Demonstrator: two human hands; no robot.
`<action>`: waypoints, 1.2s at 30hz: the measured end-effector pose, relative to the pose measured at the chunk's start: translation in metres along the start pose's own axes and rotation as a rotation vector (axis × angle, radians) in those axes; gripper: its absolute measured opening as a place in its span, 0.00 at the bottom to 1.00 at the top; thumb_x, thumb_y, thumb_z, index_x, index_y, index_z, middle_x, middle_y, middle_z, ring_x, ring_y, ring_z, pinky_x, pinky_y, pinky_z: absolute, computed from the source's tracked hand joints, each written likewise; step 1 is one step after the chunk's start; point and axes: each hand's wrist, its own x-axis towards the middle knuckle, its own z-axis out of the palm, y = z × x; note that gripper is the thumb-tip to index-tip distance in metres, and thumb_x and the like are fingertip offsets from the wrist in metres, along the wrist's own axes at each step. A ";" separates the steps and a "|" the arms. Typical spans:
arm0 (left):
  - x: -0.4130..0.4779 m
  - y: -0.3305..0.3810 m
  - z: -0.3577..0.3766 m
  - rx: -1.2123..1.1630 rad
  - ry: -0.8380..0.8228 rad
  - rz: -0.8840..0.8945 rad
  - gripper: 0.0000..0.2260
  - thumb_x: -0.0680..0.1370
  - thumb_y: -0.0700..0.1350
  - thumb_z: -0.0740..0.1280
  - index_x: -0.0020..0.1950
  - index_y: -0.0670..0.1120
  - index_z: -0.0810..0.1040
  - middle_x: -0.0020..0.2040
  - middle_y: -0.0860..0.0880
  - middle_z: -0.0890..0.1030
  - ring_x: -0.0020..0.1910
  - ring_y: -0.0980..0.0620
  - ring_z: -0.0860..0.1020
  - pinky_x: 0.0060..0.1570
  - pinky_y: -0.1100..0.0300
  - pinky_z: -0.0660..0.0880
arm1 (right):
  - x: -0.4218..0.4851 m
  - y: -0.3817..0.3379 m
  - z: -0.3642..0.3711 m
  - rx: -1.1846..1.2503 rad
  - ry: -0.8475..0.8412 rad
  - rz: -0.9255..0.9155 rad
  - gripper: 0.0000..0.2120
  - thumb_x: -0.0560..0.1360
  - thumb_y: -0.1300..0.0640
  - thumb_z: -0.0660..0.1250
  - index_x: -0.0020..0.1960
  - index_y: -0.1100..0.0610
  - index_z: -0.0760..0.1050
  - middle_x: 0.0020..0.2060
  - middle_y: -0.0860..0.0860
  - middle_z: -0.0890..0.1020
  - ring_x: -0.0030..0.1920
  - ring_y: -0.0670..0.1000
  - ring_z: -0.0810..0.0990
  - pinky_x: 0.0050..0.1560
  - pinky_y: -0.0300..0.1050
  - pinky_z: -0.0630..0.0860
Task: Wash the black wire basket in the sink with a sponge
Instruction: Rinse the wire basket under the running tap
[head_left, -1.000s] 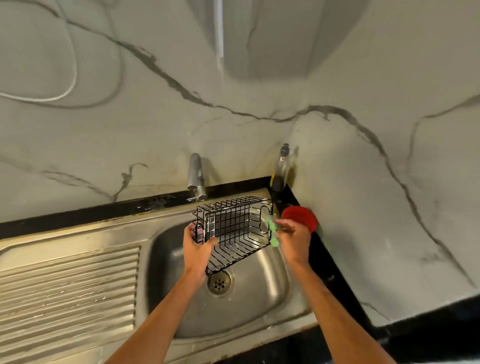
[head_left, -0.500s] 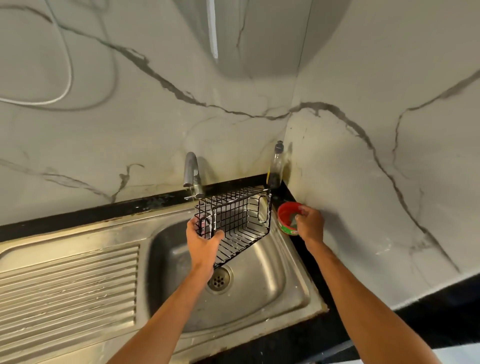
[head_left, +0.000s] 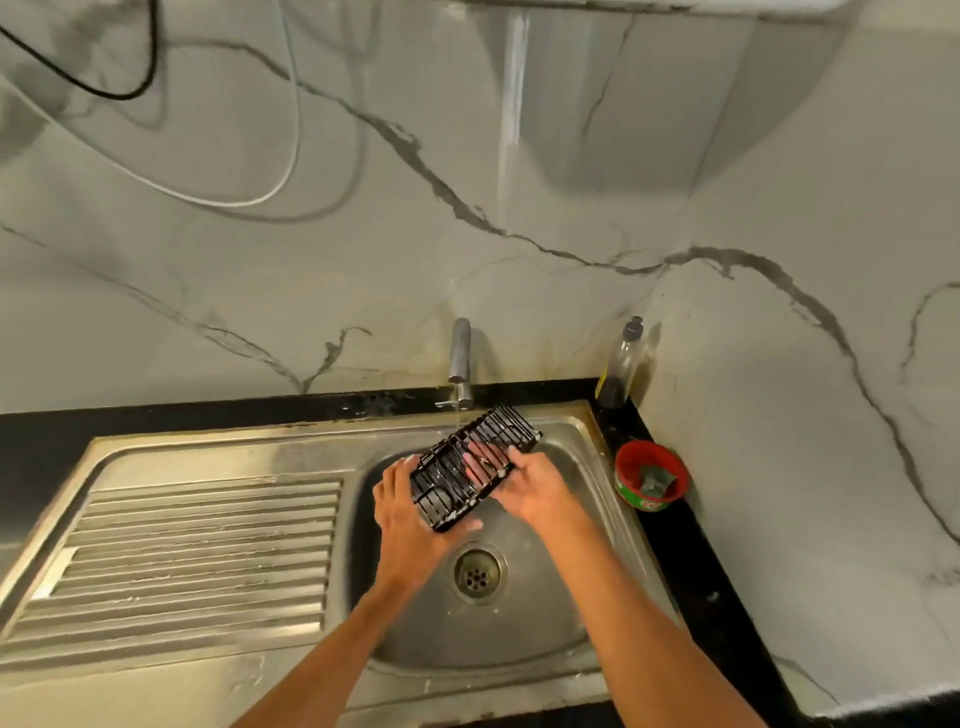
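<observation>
Basket (head_left: 475, 467) is held over the sink (head_left: 582, 644) under the tap (head_left: 460, 364), long axis running near-left to far-right. Left hand (head_left: 402, 512) is clamped on the near end; right hand (head_left: 540, 486) is pressed along its side. Sponge (head_left: 655, 479) sits in the red tub.

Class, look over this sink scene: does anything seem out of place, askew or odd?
The task calls for a sponge, yet the sponge sits in the red tub on the counter. Both hands, left hand and right hand, hold the soapy wire basket bare.
</observation>
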 end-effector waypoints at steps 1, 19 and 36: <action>0.001 -0.011 -0.004 0.004 -0.036 0.001 0.54 0.57 0.72 0.77 0.74 0.47 0.64 0.67 0.52 0.69 0.68 0.52 0.64 0.71 0.47 0.64 | -0.001 0.003 0.001 0.005 -0.008 -0.004 0.13 0.84 0.62 0.54 0.60 0.70 0.72 0.48 0.66 0.84 0.44 0.65 0.85 0.40 0.59 0.83; 0.089 -0.012 -0.050 -0.660 -0.315 -0.947 0.51 0.54 0.71 0.78 0.73 0.53 0.71 0.71 0.42 0.74 0.68 0.36 0.72 0.66 0.30 0.63 | 0.049 0.054 0.037 0.059 -0.131 -0.114 0.14 0.83 0.64 0.55 0.67 0.64 0.69 0.63 0.60 0.80 0.60 0.62 0.80 0.64 0.63 0.71; 0.127 0.009 -0.031 -0.547 -0.356 -0.915 0.45 0.60 0.63 0.80 0.73 0.51 0.70 0.60 0.44 0.77 0.55 0.41 0.77 0.53 0.40 0.77 | 0.069 0.012 0.028 -1.959 0.442 -0.998 0.25 0.83 0.45 0.53 0.77 0.56 0.62 0.75 0.58 0.64 0.76 0.58 0.61 0.75 0.55 0.59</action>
